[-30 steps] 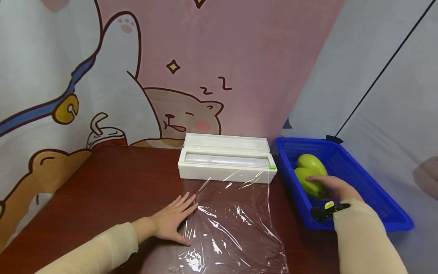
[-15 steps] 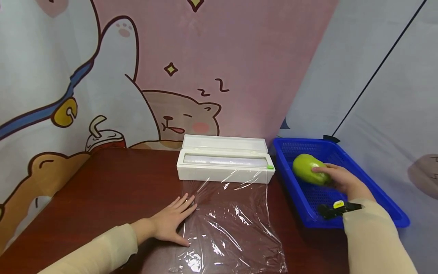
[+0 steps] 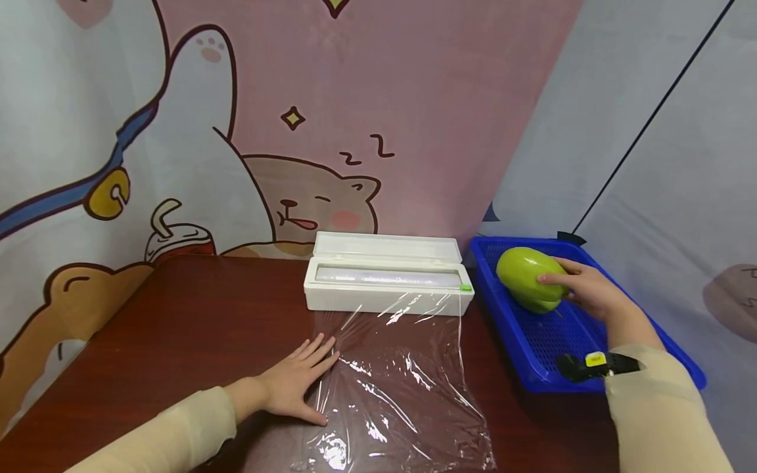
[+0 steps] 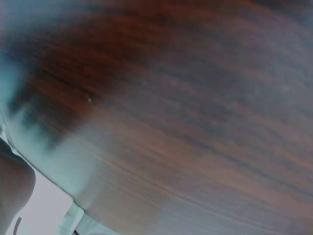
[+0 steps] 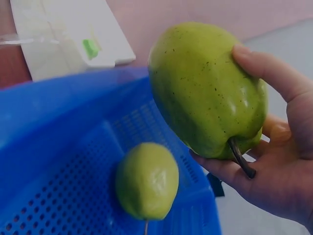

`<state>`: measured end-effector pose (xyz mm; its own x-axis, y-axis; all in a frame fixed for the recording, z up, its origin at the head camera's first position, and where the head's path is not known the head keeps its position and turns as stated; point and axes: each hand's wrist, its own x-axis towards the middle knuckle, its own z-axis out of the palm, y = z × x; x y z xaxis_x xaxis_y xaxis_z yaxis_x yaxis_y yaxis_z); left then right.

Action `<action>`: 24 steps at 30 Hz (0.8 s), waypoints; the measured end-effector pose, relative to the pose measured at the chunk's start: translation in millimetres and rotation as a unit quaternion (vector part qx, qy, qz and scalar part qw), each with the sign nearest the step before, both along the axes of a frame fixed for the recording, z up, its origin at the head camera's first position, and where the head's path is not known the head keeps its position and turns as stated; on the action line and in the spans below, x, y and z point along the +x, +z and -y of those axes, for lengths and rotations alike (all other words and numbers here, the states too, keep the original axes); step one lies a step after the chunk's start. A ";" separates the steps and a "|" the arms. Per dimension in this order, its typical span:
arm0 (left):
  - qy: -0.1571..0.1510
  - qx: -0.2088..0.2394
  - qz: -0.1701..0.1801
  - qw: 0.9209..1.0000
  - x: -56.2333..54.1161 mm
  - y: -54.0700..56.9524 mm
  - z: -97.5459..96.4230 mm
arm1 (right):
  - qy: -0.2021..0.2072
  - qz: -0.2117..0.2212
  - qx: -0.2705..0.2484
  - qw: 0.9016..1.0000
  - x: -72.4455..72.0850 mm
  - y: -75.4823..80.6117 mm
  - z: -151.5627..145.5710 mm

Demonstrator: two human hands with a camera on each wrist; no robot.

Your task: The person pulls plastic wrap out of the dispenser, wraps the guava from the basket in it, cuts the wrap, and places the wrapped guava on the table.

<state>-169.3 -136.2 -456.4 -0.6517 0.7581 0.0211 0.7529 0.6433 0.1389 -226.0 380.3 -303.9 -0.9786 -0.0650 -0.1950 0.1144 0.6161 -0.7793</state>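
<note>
My right hand grips a green fruit, thumb on one side and fingers beneath, above the blue basket. Up close in the right wrist view the fruit is oval like a mango, speckled, with a dark stem in a dimple. A second, similar green fruit lies in the basket below it. My left hand rests with fingers spread at the left edge of a clear plastic film sheet. The sheet runs toward me from a white cling film dispenser box, whose lid stands raised.
The blue perforated basket stands at the right of the dark red wooden table. A green slider sits at the right end of the dispenser. Behind the table hangs a cartoon-printed curtain. The left wrist view shows mostly blurred tabletop.
My right hand has taken hold of one green fruit and lifted it up from the other in the basket. The left hand and the film have stayed put.
</note>
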 end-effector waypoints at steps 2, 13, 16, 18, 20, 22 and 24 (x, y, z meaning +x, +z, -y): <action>0.004 -0.004 0.006 1.000 0.0 0.2 -0.1 | 0.005 -0.008 -0.003 1.000 0.4 3.3 4.2; -0.003 0.013 0.000 1.000 0.7 -0.7 0.4 | 0.033 -0.027 -0.035 0.998 4.9 19.0 28.3; -0.010 0.022 -0.006 1.000 0.6 -1.2 0.9 | 0.043 -0.033 -0.047 0.997 7.0 23.0 37.0; -0.009 0.022 -0.005 1.000 0.5 -1.1 1.0 | 0.049 -0.035 -0.057 0.997 8.4 25.1 43.3; -0.007 0.016 -0.004 1.000 0.2 -1.2 1.0 | 0.055 -0.037 -0.067 0.996 10.3 27.0 50.4; -0.005 0.010 -0.003 1.000 0.1 -0.8 0.7 | 0.060 -0.037 -0.080 0.994 12.3 28.0 58.3; -0.004 0.005 -0.003 1.000 -0.1 -0.8 0.4 | 0.066 -0.043 -0.088 0.993 15.0 28.1 67.2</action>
